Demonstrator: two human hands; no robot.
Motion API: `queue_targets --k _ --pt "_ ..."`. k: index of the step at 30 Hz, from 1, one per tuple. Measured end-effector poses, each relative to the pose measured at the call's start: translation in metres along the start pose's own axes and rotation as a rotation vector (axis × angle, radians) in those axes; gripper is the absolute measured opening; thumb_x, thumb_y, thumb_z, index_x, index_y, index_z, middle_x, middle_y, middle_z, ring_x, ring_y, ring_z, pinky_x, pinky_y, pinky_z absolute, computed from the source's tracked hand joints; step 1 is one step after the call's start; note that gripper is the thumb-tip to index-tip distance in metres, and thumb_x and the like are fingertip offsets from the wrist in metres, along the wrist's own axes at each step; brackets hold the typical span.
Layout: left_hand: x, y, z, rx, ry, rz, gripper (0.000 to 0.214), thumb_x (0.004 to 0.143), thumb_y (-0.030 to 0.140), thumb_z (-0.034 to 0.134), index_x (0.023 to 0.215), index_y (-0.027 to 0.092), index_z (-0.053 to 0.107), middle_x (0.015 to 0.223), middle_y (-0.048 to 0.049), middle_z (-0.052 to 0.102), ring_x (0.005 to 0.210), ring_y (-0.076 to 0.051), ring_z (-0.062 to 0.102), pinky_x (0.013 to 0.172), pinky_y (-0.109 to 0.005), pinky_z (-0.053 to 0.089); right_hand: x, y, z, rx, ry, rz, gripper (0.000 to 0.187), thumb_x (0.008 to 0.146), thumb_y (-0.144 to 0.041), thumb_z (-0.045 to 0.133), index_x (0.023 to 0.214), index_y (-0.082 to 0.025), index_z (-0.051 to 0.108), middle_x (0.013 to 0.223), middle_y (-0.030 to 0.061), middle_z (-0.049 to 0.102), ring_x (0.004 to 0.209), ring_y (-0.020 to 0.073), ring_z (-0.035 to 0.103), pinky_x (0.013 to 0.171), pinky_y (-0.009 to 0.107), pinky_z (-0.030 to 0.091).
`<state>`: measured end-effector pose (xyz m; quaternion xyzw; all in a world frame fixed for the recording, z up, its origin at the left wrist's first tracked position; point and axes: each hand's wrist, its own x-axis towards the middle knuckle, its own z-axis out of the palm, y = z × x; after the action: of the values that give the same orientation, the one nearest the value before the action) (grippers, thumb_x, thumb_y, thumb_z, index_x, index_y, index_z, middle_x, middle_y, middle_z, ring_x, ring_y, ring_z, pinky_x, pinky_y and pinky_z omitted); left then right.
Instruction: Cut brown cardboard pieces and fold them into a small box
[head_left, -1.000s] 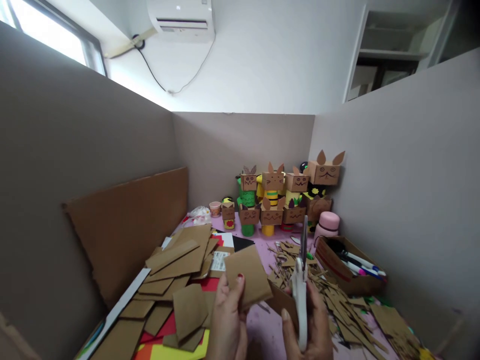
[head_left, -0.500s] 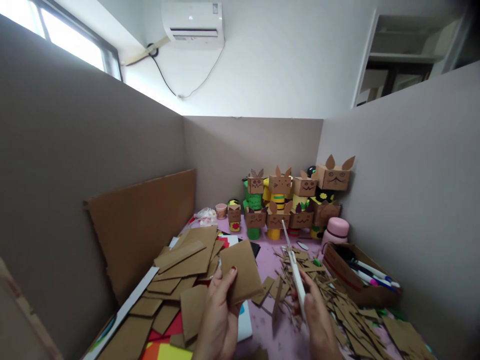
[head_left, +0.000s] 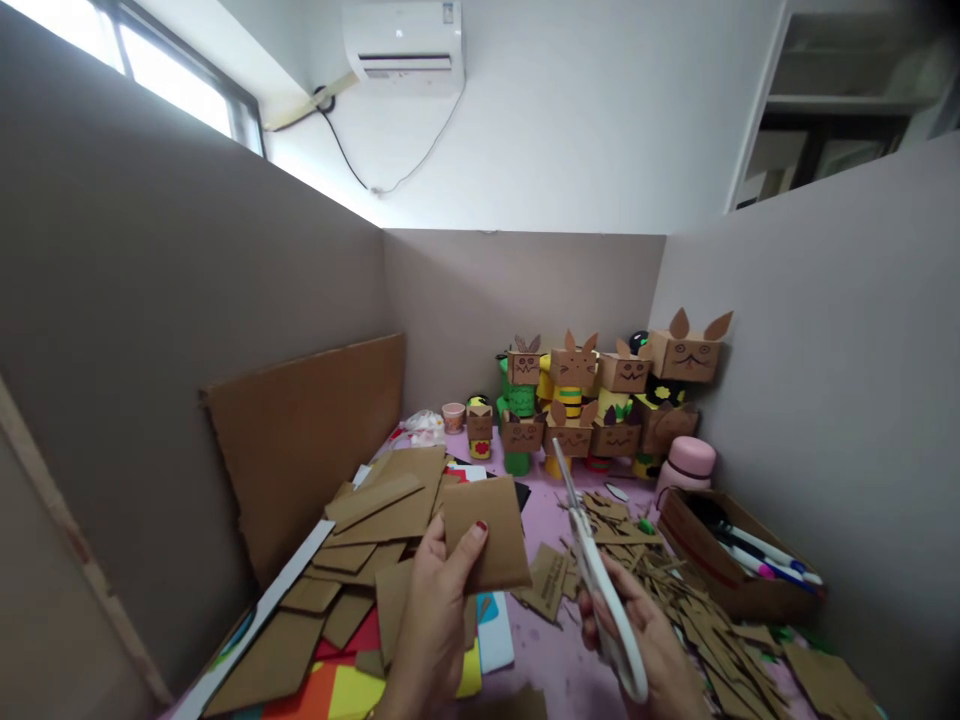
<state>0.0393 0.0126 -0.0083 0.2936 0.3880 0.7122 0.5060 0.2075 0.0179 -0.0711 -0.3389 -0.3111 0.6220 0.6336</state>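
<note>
the dark offcut that was caught between your scissors (head_left: 595,562) and your right hand (head_left: 649,630) a second ago has gone from there; the printed offcut (head_left: 547,582) lying on the purple table (head_left: 544,522), between your hands, is probably that same piece. that suggests the cut along this side is through, and the cardboard square (head_left: 493,503) is free of its waste. the square is in your left hand (head_left: 441,575), above the middle of the table, thumb pressed on its face and fingers curled behind, so that grip is closed firmly. your right hand is wrapped round the white handles, blades aimed at the far edge; they look together but are nearly edge-on, so you can't be sure. by count, you have one pair of scissors, one square in hand, one pink flask (head_left: 688,462) and one pen box (head_left: 709,550) by the right edge, one paper cup (head_left: 453,418) near the far edge, and nine box-headed figures (head_left: 574,367) toward the far right corner, four heads above and five below. the scrap heap (head_left: 705,630) along the right edge and the flat pieces (head_left: 274,655) along the left overlap too much to count.
</note>
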Motion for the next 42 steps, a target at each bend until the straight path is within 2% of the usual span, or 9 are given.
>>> queue_targets --k 5,9,11,16,20,25,29,33,42 --pt "0.005 0.008 -0.013 0.284 -0.194 -0.028 0.044 0.076 0.043 0.064 0.111 0.018 0.054 0.087 -0.0051 0.071 0.07 -0.017 0.066 0.064 -0.026 0.051 0.005 -0.022 -0.01 -0.058 0.105 0.004 0.064 0.047 -0.035 0.091 0.099 -0.019 0.057 0.055 -0.006 0.063 0.043 0.0064 0.053 0.04 0.014 0.043" --pt "0.003 0.013 -0.021 0.918 -0.603 -0.068 0.029 0.084 0.043 0.049 0.094 0.019 0.06 0.083 -0.0019 0.067 0.072 -0.016 0.061 0.06 -0.023 0.044 0.006 -0.035 -0.011 -0.134 0.131 0.001 0.062 0.049 -0.039 0.089 0.098 -0.018 0.058 0.056 -0.0062 0.062 0.045 0.0058 0.051 0.04 0.013 0.044" --pt "0.002 0.008 -0.024 1.232 -0.76 -0.055 0.02 0.079 0.038 0.054 0.08 0.02 0.062 0.075 0.0015 0.063 0.07 -0.015 0.056 0.058 -0.023 0.038 0.006 -0.037 -0.01 -0.158 0.124 0.008 0.062 0.048 -0.038 0.089 0.098 -0.017 0.058 0.055 -0.0062 0.062 0.045 0.0059 0.051 0.04 0.012 0.043" --pt "-0.001 -0.02 -0.025 1.493 -0.821 -0.085 0.009 0.06 0.029 0.067 0.062 0.021 0.063 0.06 0.0024 0.056 0.061 -0.018 0.052 0.055 -0.027 0.035 0.005 -0.035 -0.01 -0.192 0.09 0.01 0.065 0.049 -0.031 0.089 0.104 -0.017 0.057 0.053 -0.0082 0.059 0.043 0.0058 0.049 0.037 0.012 0.038" --pt "0.001 -0.047 -0.017 1.559 -0.703 0.051 0.028 0.076 0.027 0.05 0.098 0.017 0.064 0.096 -0.0101 0.067 0.091 -0.026 0.06 0.081 -0.036 0.043 0.007 -0.035 -0.012 -0.189 0.105 -0.004 0.062 0.053 -0.031 0.087 0.106 -0.018 0.057 0.057 -0.0067 0.062 0.044 0.0057 0.049 0.038 0.013 0.039" --pt "0.008 -0.092 -0.012 1.529 -0.549 0.175 0.061 0.081 0.026 0.048 0.139 0.013 0.035 0.15 -0.0167 0.031 0.136 -0.028 0.029 0.107 -0.041 0.027 0.008 -0.032 -0.011 -0.141 0.076 -0.014 0.057 0.052 -0.023 0.088 0.102 -0.019 0.06 0.058 -0.0074 0.06 0.045 0.005 0.047 0.039 0.014 0.036" --pt "0.016 -0.117 -0.018 1.456 -0.554 0.201 0.058 0.074 0.021 0.056 0.131 0.02 0.049 0.139 -0.0116 0.05 0.127 -0.029 0.044 0.104 -0.041 0.031 0.009 -0.028 -0.012 -0.138 0.065 -0.003 0.056 0.055 -0.022 0.087 0.105 -0.021 0.06 0.06 -0.0076 0.059 0.046 0.0051 0.045 0.04 0.015 0.036" --pt "0.028 -0.12 -0.026 1.297 -0.468 0.211 0.041 0.083 0.018 0.044 0.121 0.027 0.059 0.114 -0.0057 0.069 0.105 -0.022 0.062 0.09 -0.032 0.043 0.011 -0.025 -0.012 -0.152 0.062 0.004 0.056 0.055 -0.025 0.087 0.103 -0.02 0.06 0.058 -0.0073 0.06 0.046 0.0054 0.046 0.041 0.015 0.036" --pt "0.065 -0.074 -0.051 0.669 0.064 0.11 0.025 0.09 0.037 0.051 0.095 0.014 0.061 0.089 -0.0025 0.068 0.08 -0.016 0.066 0.077 -0.037 0.052 0.01 -0.028 -0.012 -0.163 0.082 -0.01 0.057 0.055 -0.035 0.087 0.102 -0.02 0.06 0.06 -0.0062 0.06 0.046 0.0056 0.048 0.041 0.015 0.035"
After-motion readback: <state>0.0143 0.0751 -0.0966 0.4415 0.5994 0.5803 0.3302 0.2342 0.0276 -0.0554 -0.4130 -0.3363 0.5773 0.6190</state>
